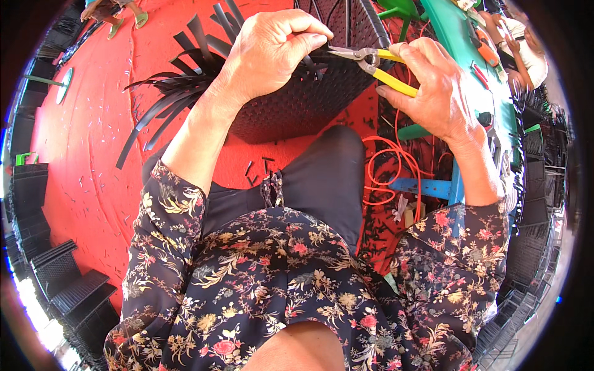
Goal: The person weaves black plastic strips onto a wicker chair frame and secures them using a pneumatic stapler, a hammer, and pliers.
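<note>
My left hand (272, 52) is closed in a pinch on the end of a black strip, mostly hidden by its thumb and finger. My right hand (436, 86) grips yellow-handled pruning shears (370, 60), whose handles stand apart. The tips of their blades are right at the left thumb and the pinched strip; whether they touch it I cannot tell. Under both hands stands a black woven piece (278, 114), perhaps a chair or basket, in front of my knees. Long loose black strips (201, 46) fan out from its left side.
A green table (448, 28) with an orange tool (487, 51) is at the right, a person (526, 52) beyond it. An orange hose (377, 166) coils by a blue stool (421, 187). Black offcuts litter the red floor (86, 123). Black woven furniture (37, 191) lines the left.
</note>
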Motion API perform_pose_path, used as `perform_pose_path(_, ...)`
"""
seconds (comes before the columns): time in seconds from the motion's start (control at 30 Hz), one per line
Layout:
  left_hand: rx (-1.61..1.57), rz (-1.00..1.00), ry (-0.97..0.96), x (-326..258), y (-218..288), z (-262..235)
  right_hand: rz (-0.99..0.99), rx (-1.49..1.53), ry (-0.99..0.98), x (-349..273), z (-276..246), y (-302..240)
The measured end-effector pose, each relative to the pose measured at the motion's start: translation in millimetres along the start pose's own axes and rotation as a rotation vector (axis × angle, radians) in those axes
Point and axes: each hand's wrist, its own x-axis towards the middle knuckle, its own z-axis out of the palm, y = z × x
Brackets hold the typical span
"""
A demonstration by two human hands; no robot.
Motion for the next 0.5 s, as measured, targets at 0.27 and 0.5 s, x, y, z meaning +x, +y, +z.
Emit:
perform_pose_path(0.27, -0.094, -0.027, 0.012, -0.5, 16.0, -1.7, -0.118, 0.051, -0.152, 20.1, -13.2, -1.5)
perform_pose_path(0.5, -0.101, 0.037, 0.027, -0.2, 1.9, -1.2, -0.155, -0.004, -0.177, 25.8, -4.1, 6.4)
